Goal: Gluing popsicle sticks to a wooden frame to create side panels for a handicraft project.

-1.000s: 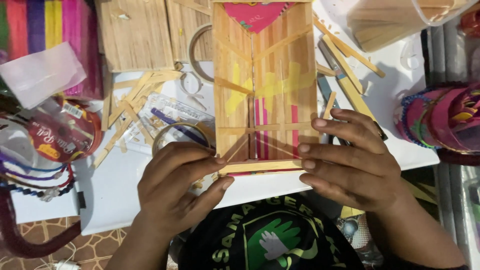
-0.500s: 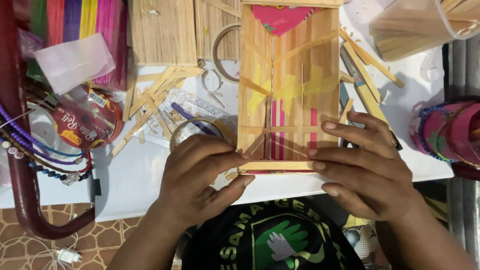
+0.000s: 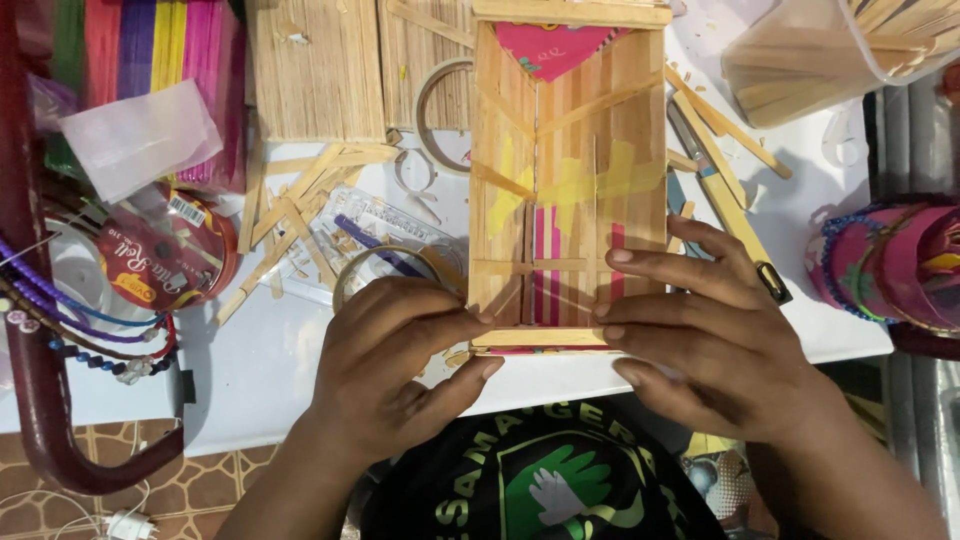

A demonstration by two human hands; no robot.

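Observation:
A long tray-like box of wooden craft sticks (image 3: 570, 170) lies on the white table (image 3: 250, 370), with pink paper and yellow patches inside it. My left hand (image 3: 400, 360) pinches the left end of a stick (image 3: 540, 338) laid across the box's near end. My right hand (image 3: 710, 330) presses that stick's right end, its fingers spread over the box's near right corner.
Loose craft sticks (image 3: 290, 210) and a tape roll (image 3: 385, 265) lie left of the box. A flat stick panel (image 3: 315, 70) and coloured sticks (image 3: 150, 60) sit at the back left, a clear cup of sticks (image 3: 810, 60) at the back right, a pink beaded basket (image 3: 900, 265) on the right.
The view has drifted, so the box and both hands sit a little further right and lower in the picture. Both hands keep the same grip on the near end stick.

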